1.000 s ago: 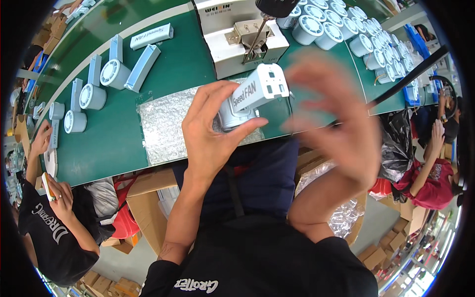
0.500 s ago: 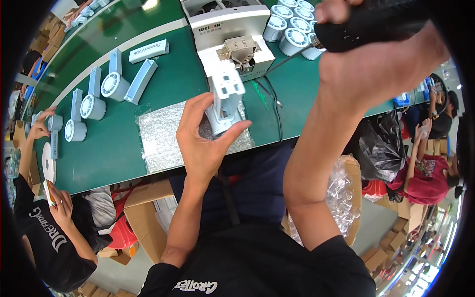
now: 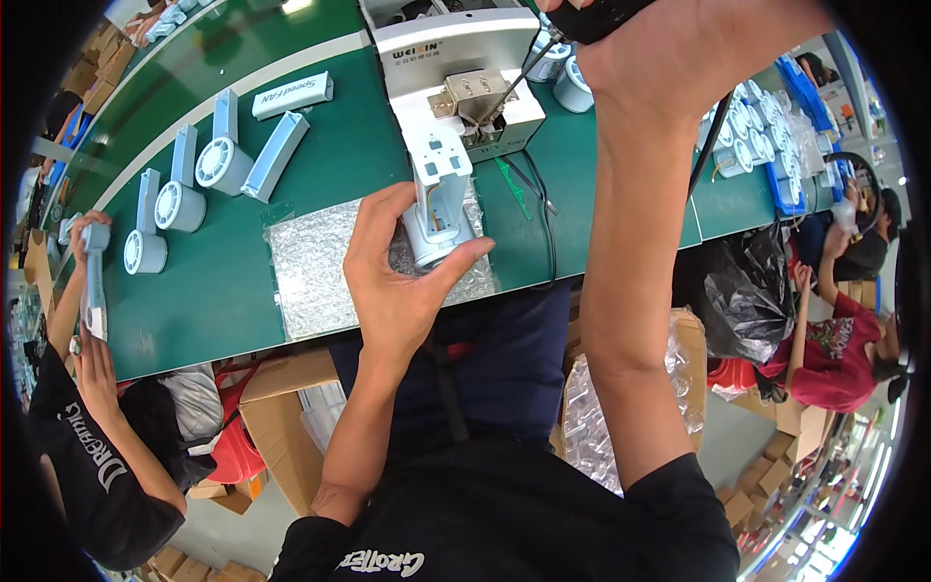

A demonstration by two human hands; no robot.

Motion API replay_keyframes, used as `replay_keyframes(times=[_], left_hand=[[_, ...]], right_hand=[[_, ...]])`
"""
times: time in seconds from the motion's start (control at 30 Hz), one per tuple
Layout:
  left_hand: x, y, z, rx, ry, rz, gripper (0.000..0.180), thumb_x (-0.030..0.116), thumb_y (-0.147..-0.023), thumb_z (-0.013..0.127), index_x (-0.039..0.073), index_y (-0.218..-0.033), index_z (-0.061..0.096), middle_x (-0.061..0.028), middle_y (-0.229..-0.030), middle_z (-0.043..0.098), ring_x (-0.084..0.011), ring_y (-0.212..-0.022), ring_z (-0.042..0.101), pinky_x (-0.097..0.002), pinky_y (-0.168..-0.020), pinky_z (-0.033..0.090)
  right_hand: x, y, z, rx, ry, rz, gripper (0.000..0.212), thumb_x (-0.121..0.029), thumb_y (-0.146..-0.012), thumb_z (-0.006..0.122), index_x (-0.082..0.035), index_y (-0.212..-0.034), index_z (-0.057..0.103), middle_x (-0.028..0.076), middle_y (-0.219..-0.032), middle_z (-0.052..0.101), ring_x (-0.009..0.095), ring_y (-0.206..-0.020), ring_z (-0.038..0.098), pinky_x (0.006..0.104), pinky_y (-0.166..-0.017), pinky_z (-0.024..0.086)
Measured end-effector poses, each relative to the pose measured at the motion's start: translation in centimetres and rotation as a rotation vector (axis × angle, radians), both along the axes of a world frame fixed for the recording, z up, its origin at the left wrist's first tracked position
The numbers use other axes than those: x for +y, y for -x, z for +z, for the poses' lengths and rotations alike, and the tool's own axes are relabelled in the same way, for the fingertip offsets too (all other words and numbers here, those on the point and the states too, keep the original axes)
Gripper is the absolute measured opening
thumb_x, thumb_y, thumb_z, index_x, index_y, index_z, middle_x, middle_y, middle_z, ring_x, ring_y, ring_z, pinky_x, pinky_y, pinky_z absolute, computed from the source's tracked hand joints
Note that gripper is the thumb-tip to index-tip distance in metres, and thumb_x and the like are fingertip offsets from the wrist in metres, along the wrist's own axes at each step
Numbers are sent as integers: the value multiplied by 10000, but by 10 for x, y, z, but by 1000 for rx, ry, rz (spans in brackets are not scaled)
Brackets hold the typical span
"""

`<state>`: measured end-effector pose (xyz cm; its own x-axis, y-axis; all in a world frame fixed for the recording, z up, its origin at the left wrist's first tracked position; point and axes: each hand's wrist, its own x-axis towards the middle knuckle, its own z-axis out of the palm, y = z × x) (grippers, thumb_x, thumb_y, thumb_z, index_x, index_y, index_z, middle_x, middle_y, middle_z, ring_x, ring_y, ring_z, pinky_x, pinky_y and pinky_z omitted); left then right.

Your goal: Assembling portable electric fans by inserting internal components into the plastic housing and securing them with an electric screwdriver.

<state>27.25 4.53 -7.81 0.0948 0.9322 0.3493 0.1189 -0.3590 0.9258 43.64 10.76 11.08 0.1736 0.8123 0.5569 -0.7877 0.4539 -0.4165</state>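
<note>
My left hand [image 3: 388, 281] is closed round the base of a pale blue plastic fan housing [image 3: 438, 165], thumb on one side and fingers on the other. The housing stands upright over a silvery sheet [image 3: 320, 267], its hollow side showing some wire inside. Up at the top, my right hand [image 3: 669, 63] grips a black electric screwdriver [image 3: 603, 17], partly cut off by the picture's edge. Its thin bit slants down to the metal block [image 3: 475, 97] on the front of a white screw feeder [image 3: 436, 48].
Pale blue handles and round fan heads [image 3: 181, 207] stand on the green table [image 3: 339, 155] to the left. More fan heads [image 3: 747, 136] fill the right. A cable [image 3: 543, 213] hangs over the front edge. At far left, a co-worker's hands [image 3: 95, 373] hold a blue part.
My right hand has swung the screwdriver left, bringing its bit to the feeder's metal block. My left hand keeps the housing nearly in place. The co-worker has lifted a blue part.
</note>
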Motion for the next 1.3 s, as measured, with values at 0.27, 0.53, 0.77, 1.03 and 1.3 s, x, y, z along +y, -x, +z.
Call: replay_keyframes(times=[0.27,0.53,0.77,1.03,1.3], left_hand=[[-3,-3,5,10,44,24,654,170,-657,997,-34,-1181,664,-121,-1125,652,-216,-980,656,-331,-863,530],[-4,5,5,50,-8,-34,611,95,-679,945,-37,-1214,680,-147,-1167,673,-255,-1067,671,-361,-955,522],[-4,1,7,-3,63,-49,599,90,-694,930,-19,-1234,693,-146,-1186,684,-249,-1085,675,-357,-960,525],[-4,-5,7,0,51,-25,589,97,-694,934,-6,-1226,702,-129,-1138,712,-229,-1039,689,-346,-938,529],[-5,-5,10,37,8,-27,594,78,-689,934,-6,-1230,703,-141,-1152,713,-248,-1048,692,-354,-947,532]], right_hand=[[14,-18,-10,-19,-5,-12,877,-885,-945,255,-68,-744,506,37,-501,440,115,-379,429,255,-336,376],[21,-17,-8,-56,-33,-1,878,-887,-943,253,-69,-748,507,34,-501,442,113,-376,428,256,-328,375],[-23,-48,-2,-101,-44,4,878,-888,-942,252,-71,-751,508,32,-502,444,111,-374,428,256,-322,374],[-53,-2,-7,-134,-67,-4,879,-890,-941,250,-72,-754,510,30,-503,446,108,-371,427,257,-315,374],[-39,7,-10,-172,-83,13,879,-892,-939,248,-73,-757,511,27,-504,448,106,-368,427,258,-308,373]])
